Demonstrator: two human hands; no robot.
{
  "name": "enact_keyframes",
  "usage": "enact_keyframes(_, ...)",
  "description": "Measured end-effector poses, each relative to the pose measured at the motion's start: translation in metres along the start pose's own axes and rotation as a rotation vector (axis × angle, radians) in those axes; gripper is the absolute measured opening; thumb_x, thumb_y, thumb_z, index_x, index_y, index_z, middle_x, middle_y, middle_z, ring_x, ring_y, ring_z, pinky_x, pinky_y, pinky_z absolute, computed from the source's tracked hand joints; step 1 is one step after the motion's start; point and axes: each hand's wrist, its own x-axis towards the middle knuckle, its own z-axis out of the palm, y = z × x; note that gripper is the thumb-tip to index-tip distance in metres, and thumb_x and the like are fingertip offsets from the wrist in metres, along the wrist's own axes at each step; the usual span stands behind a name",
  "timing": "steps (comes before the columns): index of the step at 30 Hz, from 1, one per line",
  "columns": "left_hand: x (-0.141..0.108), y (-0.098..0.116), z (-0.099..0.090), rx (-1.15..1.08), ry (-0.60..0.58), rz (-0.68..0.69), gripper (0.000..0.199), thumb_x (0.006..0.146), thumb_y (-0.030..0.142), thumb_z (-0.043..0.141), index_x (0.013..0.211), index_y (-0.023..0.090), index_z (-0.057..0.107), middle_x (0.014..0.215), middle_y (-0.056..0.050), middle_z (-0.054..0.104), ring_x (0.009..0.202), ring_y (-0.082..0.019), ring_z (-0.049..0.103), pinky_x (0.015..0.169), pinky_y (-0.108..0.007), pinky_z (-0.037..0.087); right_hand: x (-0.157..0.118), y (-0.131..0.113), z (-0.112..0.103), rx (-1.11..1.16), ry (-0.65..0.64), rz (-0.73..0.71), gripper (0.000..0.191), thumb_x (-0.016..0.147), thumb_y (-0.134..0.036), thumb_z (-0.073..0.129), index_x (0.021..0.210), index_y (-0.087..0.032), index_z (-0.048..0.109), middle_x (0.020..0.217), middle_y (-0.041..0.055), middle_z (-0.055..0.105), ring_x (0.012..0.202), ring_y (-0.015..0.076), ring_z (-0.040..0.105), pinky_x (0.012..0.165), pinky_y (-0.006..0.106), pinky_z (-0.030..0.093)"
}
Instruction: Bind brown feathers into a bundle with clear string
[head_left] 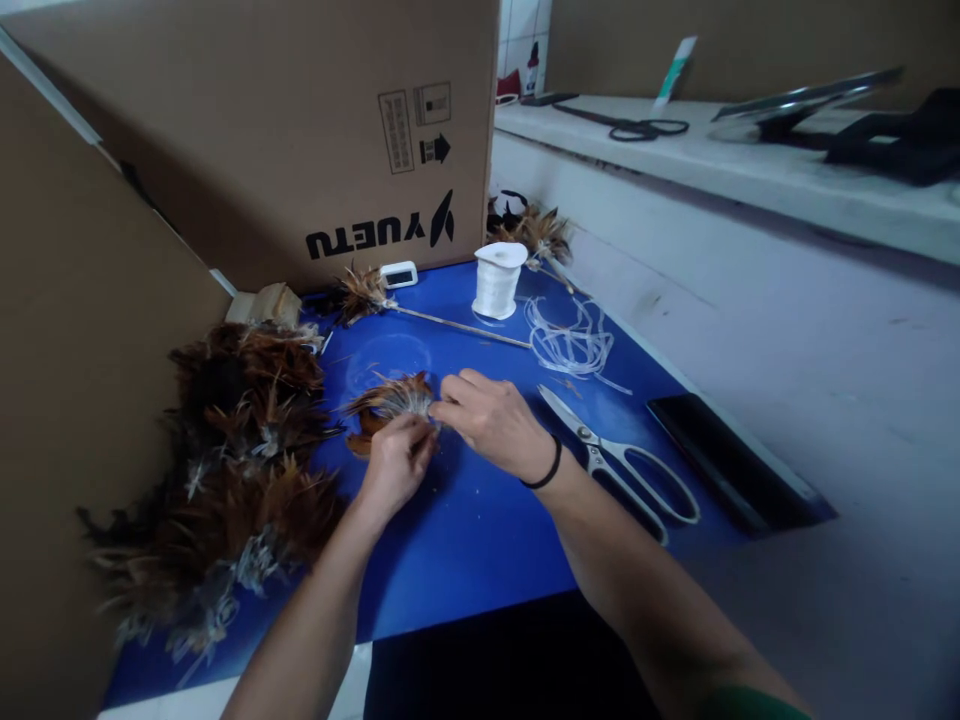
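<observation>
A small bundle of brown feathers (390, 397) with pale quills fans out to the left over the blue table. My left hand (396, 462) is closed, its fingertips pinched at the near side of the quill ends. From the right, my right hand (491, 418) is closed too, thumb and finger pinching where the quills come together. Whether a thin string lies between the fingertips I cannot make out. Beside my right wrist lie large scissors (611, 455) with silver handles, blades pointing away. Further back are loose white strings (574, 338) and a white spool (499, 280).
Piled feather bundles (259, 490) line the table's (480, 540) left side. A feather-tipped stick (457, 325) lies behind my hands. A large cardboard box (300, 130) stands at the back. At right are a dark flat object (735, 460) and a ledge (712, 150) holding black scissors (645, 128).
</observation>
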Motion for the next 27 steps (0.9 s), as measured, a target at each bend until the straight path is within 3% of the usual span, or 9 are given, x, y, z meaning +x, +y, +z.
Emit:
enact_keyframes(4,0.001,0.007,-0.003,-0.085,-0.09,0.113,0.018,0.082,0.016,0.053,0.07,0.016,0.068,0.074,-0.005,0.063,0.066,-0.012,0.058,0.063,-0.023,0.046,-0.001,0.017,0.007,0.326,-0.072,0.106,0.016,0.087,-0.02,0.052,0.085,-0.02,0.068,0.084,0.0019,0.06,0.079,0.0123,0.05,0.065,0.024,0.036)
enact_keyframes(8,0.003,0.007,-0.01,-0.333,-0.169,0.02,0.022,0.082,0.021,0.055,0.066,0.017,0.069,0.076,-0.005,0.065,0.073,-0.014,0.061,0.071,-0.026,0.047,0.0,0.033,0.023,0.811,-0.169,0.251,0.011,0.08,-0.023,0.06,0.08,-0.016,0.069,0.076,0.0007,0.062,0.068,0.0095,0.054,0.067,0.023,0.04)
enact_keyframes(10,0.004,0.004,-0.011,-0.465,-0.097,-0.077,0.021,0.081,0.023,0.057,0.065,0.017,0.07,0.077,-0.006,0.066,0.074,-0.015,0.061,0.072,-0.028,0.048,0.0,0.035,0.031,1.03,-0.173,0.338,0.014,0.075,-0.026,0.063,0.077,-0.013,0.069,0.072,0.0017,0.063,0.064,0.0102,0.054,0.062,0.023,0.041)
enact_keyframes(13,0.004,-0.005,-0.007,-0.638,0.112,-0.242,0.016,0.078,0.027,0.061,0.071,0.016,0.07,0.073,-0.005,0.065,0.064,-0.014,0.059,0.063,-0.028,0.049,0.002,0.029,0.04,1.237,-0.146,0.487,0.015,0.069,-0.026,0.066,0.072,-0.011,0.067,0.068,0.0017,0.063,0.062,0.0108,0.054,0.061,0.024,0.042)
enact_keyframes(16,0.004,-0.012,-0.004,-0.534,0.232,-0.278,0.018,0.078,0.028,0.061,0.067,0.016,0.069,0.068,-0.004,0.064,0.066,-0.015,0.06,0.064,-0.028,0.049,0.003,0.018,0.039,1.166,-0.162,0.545,0.013,0.07,-0.025,0.065,0.068,-0.012,0.066,0.062,-0.0009,0.061,0.058,0.0094,0.051,0.061,0.023,0.041)
enact_keyframes(19,0.004,-0.015,-0.004,-0.222,0.243,-0.172,0.019,0.08,0.026,0.058,0.066,0.017,0.069,0.071,-0.004,0.065,0.071,-0.015,0.06,0.068,-0.028,0.047,0.002,0.01,0.029,0.926,-0.126,0.469,0.01,0.074,-0.022,0.061,0.071,-0.014,0.067,0.064,-0.0011,0.061,0.058,0.0083,0.05,0.06,0.022,0.038)
enact_keyframes(24,0.002,-0.014,-0.001,0.086,0.047,0.133,0.019,0.083,0.017,0.05,0.076,0.016,0.067,0.076,-0.006,0.063,0.07,-0.013,0.058,0.066,-0.025,0.046,-0.001,0.008,0.012,0.477,-0.061,0.222,0.015,0.083,-0.018,0.053,0.079,-0.018,0.067,0.079,0.0026,0.061,0.077,0.0125,0.052,0.07,0.025,0.036)
enact_keyframes(27,0.002,-0.01,-0.004,0.018,-0.119,0.218,0.019,0.085,0.017,0.049,0.081,0.016,0.067,0.08,-0.006,0.063,0.072,-0.013,0.058,0.067,-0.025,0.046,-0.001,0.017,0.011,0.509,-0.106,0.21,0.015,0.083,-0.018,0.053,0.079,-0.017,0.068,0.08,0.0022,0.059,0.074,0.0116,0.052,0.069,0.025,0.036)
